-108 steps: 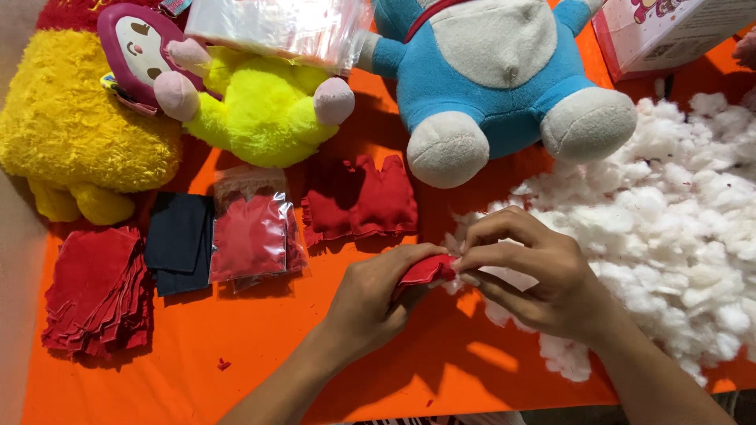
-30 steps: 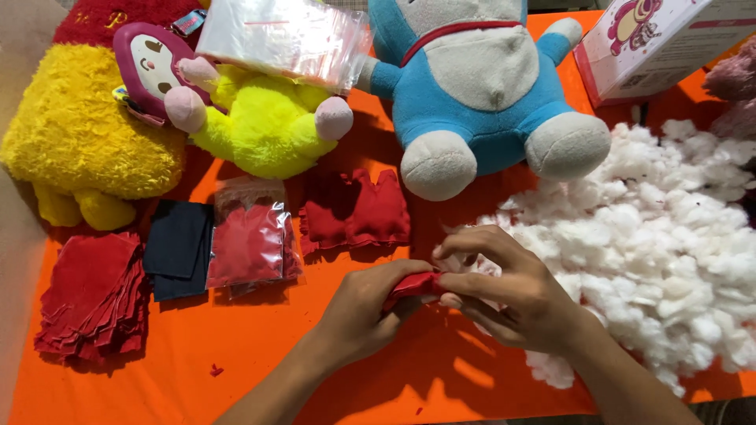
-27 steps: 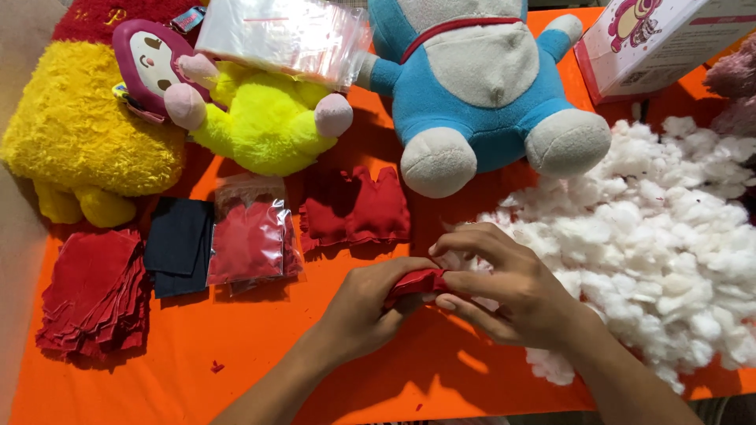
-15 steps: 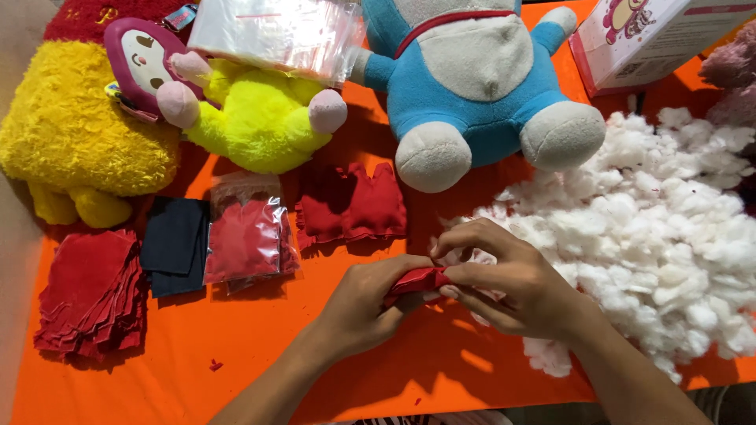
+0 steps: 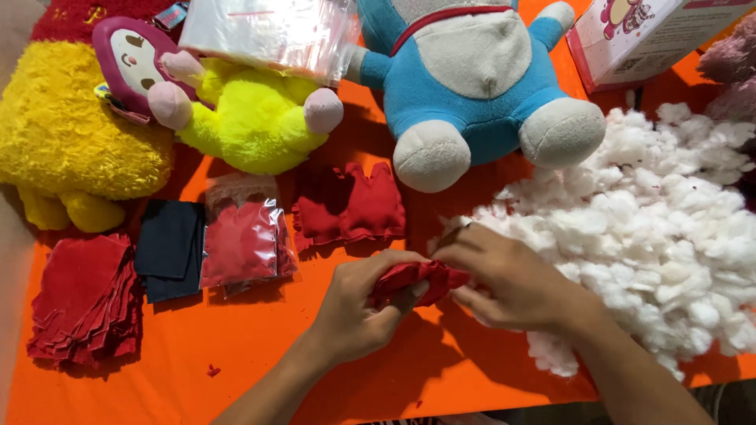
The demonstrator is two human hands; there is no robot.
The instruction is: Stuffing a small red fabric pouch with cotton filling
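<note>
The left hand (image 5: 358, 311) is clamped around a small red fabric piece (image 5: 413, 279), and the right hand (image 5: 504, 279) pinches the same piece at its open end, fingers pressed in, just beside the heap of white stuffing (image 5: 661, 236). The piece is mostly hidden between the two hands, so its shape is hard to tell; it may be a small sewn pouch. If the right fingers push too hard, a seam could split or stuffing could spill back out. Loose tufts may also snag and drag off the heap. The table (image 5: 236, 370) is covered in orange cloth. Left of the heap lie red sewn shapes (image 5: 350, 205); beyond it sits a blue plush toy (image 5: 465, 79).
</note>
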